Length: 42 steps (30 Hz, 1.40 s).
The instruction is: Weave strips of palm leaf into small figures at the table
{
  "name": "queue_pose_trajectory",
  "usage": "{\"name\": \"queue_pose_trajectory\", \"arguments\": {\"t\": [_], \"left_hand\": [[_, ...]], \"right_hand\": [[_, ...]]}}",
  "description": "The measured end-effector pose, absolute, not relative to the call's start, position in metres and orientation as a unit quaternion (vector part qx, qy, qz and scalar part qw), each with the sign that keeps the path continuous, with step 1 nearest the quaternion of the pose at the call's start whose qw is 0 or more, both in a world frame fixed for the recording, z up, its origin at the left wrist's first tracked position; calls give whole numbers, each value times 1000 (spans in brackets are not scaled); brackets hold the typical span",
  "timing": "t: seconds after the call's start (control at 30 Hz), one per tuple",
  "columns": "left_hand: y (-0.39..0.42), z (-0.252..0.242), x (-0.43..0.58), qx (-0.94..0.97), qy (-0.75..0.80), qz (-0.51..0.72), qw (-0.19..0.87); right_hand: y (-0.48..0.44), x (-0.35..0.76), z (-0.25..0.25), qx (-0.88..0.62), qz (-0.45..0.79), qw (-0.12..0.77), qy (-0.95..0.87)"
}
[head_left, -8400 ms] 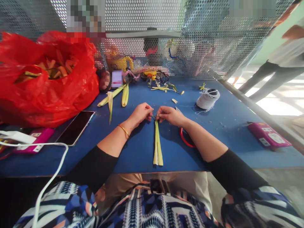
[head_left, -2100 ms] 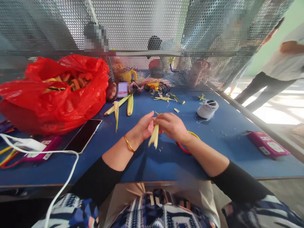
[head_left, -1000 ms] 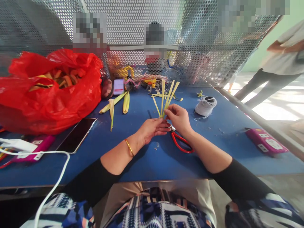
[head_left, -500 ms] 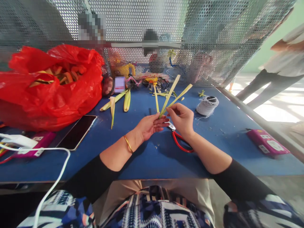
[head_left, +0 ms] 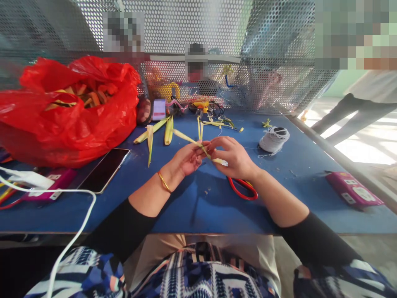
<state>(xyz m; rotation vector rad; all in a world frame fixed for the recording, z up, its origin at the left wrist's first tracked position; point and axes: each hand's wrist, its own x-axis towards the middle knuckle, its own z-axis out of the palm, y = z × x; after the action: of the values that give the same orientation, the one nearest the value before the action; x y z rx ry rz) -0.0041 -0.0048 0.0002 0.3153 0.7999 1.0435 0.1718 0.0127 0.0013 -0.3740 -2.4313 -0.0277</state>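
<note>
- Palm-leaf strips point(head_left: 186, 138), pale yellow-green, are held just above the middle of a blue table point(head_left: 192, 207). One strip slants up and away to the left.
- Left hand point(head_left: 186, 159) is closed, its fingertips pinching the palm-leaf strips where they meet.
- Right hand point(head_left: 234, 157) is closed too, pinching the same bundle beside the left fingertips.
- Red-handled scissors point(head_left: 243, 191) lie under the right wrist, with a spool of white thread point(head_left: 274, 140) nearby to the right.
- A red plastic bag point(head_left: 71, 111) sits at far left.

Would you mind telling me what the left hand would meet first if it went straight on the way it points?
Most likely the right hand: the left hand points toward it, and their fingertips almost meet around the leaf strips they both pinch, though depth is unclear.
</note>
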Motion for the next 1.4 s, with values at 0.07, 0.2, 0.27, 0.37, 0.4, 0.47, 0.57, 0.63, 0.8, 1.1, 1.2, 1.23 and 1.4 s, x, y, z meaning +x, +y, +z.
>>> {"name": "queue_pose_trajectory", "arguments": {"t": [0.07,0.2,0.27,0.37,0.4,0.47,0.57,0.63,0.8,1.1,1.2,1.23,1.4], "left_hand": [[-4,0,-4,129,362,490,782],[-4,-3,-2,102,350,530,765],[-5,-3,0,111,349,545,755],[-10,0,4,137,372,561,727],[-11,2,6,150,381,553,726],[-15,4,10,181,391,532,729],[-18,3,17,237,385,509,733],[-20,0,20,269,375,514,723],[-23,0,19,299,347,491,741],[-27,-8,24,412,402,456,679],[-27,-7,24,401,417,449,681],[-27,-5,24,399,416,441,688],[-28,3,22,406,410,397,714]], "right_hand": [[11,170,0,-140,-69,296,-942],[9,167,-3,-122,-128,256,-950],[9,168,-3,-116,-113,266,-950],[11,170,-2,-165,-56,334,-926],[11,170,-2,-196,-39,360,-911],[10,170,-2,-250,-20,401,-881],[6,167,-4,-281,-13,425,-861],[4,165,-6,-283,-15,428,-858],[3,162,-6,-318,22,455,-832],[4,160,-4,-337,134,439,-822],[10,161,-3,-360,258,474,-761],[13,162,-2,-387,287,500,-719],[18,166,-2,-458,504,453,-576]]}}
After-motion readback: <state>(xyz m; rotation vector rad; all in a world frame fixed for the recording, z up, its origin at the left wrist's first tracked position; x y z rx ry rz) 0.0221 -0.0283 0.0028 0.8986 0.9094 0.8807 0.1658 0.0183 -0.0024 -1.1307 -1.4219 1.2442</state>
